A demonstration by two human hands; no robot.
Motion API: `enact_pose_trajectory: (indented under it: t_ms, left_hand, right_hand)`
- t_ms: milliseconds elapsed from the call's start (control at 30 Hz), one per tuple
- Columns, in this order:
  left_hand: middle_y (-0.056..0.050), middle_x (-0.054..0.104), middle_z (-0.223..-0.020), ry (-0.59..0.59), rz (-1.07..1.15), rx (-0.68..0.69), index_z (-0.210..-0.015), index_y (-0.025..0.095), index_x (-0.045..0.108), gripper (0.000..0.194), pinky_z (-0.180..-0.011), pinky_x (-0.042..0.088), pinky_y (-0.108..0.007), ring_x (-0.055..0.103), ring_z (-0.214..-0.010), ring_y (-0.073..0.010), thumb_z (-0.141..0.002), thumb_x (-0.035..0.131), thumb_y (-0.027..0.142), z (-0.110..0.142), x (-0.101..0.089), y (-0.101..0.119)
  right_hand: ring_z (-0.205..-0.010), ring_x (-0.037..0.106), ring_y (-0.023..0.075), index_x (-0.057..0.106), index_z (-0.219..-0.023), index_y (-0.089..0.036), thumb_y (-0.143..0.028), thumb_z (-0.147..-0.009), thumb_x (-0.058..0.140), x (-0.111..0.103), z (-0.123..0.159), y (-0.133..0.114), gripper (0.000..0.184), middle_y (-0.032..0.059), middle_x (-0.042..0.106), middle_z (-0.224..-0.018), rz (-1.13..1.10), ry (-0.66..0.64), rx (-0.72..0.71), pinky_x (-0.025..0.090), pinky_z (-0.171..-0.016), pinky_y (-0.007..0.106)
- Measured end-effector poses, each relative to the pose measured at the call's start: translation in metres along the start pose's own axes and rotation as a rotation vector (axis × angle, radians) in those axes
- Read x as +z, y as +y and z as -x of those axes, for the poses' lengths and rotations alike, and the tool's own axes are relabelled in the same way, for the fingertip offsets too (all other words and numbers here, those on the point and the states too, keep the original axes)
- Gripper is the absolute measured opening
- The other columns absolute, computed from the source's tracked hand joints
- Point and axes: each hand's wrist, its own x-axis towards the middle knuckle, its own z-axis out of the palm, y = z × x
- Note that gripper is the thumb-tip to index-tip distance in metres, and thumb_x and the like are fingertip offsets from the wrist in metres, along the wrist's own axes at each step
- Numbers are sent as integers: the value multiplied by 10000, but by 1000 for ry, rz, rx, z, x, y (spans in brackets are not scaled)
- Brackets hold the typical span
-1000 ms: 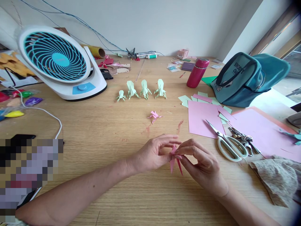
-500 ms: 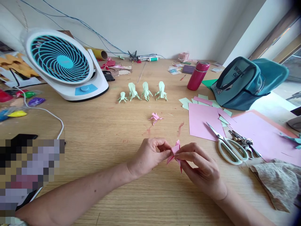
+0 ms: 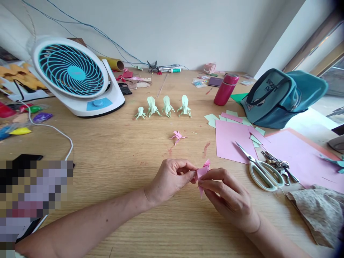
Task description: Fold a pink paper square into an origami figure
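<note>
A small pink folded paper piece is pinched between both hands just above the wooden table. My left hand grips its left side with curled fingers. My right hand pinches its right side with thumb and forefinger. One point of the paper sticks up and another hangs below my fingers. A finished pink paper frog lies on the table beyond my hands. Farther back stands a row of several pale green paper frogs.
White-handled scissors and keys lie on pink paper sheets at the right. A teal bag, a red bottle and a white-and-teal fan stand behind. A white cable runs at the left.
Both hands turned the pink paper piece between the fingers; its upper point now sticks up to the right, and my left fingers have curled in on it.
</note>
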Motion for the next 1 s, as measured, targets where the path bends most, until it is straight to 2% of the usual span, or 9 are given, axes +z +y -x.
enact_pose_trajectory:
  t_ms: [133,267,400,567,667,800,900,967,1000]
  left_hand:
    - [-57,763,-807,17,-52,13,-878,133,777,152,-637,540,-213,679,-700,-133,-868,695,261,1,-1,2]
    - [-56,763,-850,-15,-100,9,-994,150,770,235,-539,519,-186,664,-656,-118,-931,613,313,1,-2,4]
    - [-66,747,-860,-49,-12,-92,-1000,132,755,323,-503,471,-173,614,-616,-98,-861,715,422,-3,-2,4]
    - [-61,735,-843,-30,82,-137,-939,123,751,312,-483,437,-163,600,-649,-102,-801,778,402,-5,-1,2]
    - [-48,737,-841,-20,139,-162,-893,127,743,272,-544,492,-180,627,-671,-105,-797,786,378,-4,0,3]
    - [-43,742,-849,-56,297,-164,-881,118,736,233,-768,572,-256,691,-789,-135,-804,790,332,-3,4,6]
    - [-45,743,-876,-86,321,-146,-911,110,735,204,-861,561,-278,698,-844,-141,-807,784,280,-2,6,4]
    - [-40,740,-901,-92,297,-132,-914,116,722,174,-888,550,-275,695,-865,-136,-799,782,232,-2,7,2]
    - [-41,739,-919,-96,272,-118,-924,119,711,161,-898,546,-275,695,-879,-134,-805,771,208,-2,7,1]
  right_hand:
    - [-999,668,196,637,-1256,-193,40,-905,548,1,2,1,431,126,652,-1096,12,-22,6,586,-806,310]
    - [-1036,682,217,612,-1334,-213,13,-920,527,2,3,3,479,132,662,-1136,45,-9,15,602,-828,332]
    - [-1091,666,220,603,-1319,-197,28,-932,493,1,0,2,461,142,651,-1175,22,-41,19,594,-877,344]
    - [-986,659,177,626,-1184,-178,48,-923,498,2,-3,1,368,116,634,-1079,-17,-9,31,583,-825,287]
    - [-944,642,177,632,-1135,-186,33,-909,546,4,-3,1,326,99,607,-1039,13,36,52,574,-790,290]
    - [-899,621,193,626,-1122,-203,2,-886,608,4,-5,0,313,87,587,-1013,78,125,100,550,-750,332]
    - [-1030,599,248,605,-1162,-221,-36,-878,629,5,-8,-1,340,112,581,-1122,127,158,183,525,-838,414]
    - [-1123,579,265,557,-1214,-214,-48,-891,610,7,-10,1,367,129,572,-1197,51,171,264,508,-909,443]
    - [-1109,584,255,540,-1227,-214,-66,-896,614,8,-11,2,370,119,582,-1172,2,183,300,511,-902,430]
